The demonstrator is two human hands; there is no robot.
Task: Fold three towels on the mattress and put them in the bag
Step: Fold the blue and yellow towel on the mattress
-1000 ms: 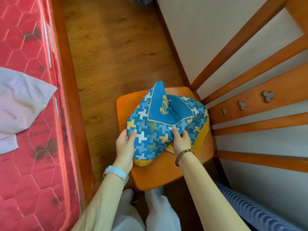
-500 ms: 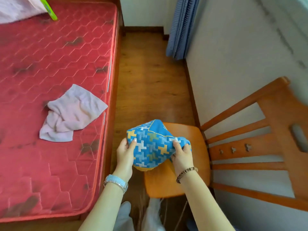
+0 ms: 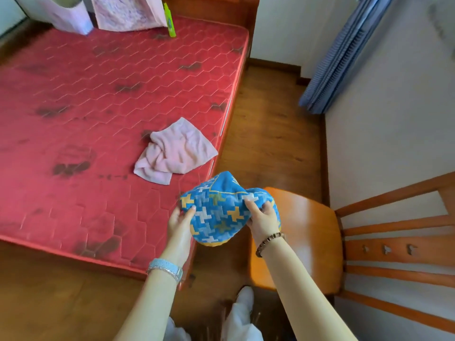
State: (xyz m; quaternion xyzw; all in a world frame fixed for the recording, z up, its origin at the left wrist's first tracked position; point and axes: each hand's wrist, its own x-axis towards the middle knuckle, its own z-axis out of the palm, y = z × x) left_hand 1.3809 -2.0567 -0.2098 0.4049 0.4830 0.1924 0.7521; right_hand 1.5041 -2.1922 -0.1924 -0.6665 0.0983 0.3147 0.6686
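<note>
both my hands, left hand [image 3: 181, 217] and right hand [image 3: 263, 217], grip the blue bag [image 3: 222, 217] between red mattress [image 3: 98, 94] and orange chair [image 3: 307, 230], over wood floor [image 3: 266, 134].

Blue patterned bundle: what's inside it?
Cannot tell. The left hand and right hand grip the blue patterned bundle bunched together, so only its outer cloth and a yellow edge show. One crumpled pink towel lies on the mattress.

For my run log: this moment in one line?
left hand, right hand: grip blue bag | bag: held between mattress and chair | pink towel: crumpled on mattress
</note>
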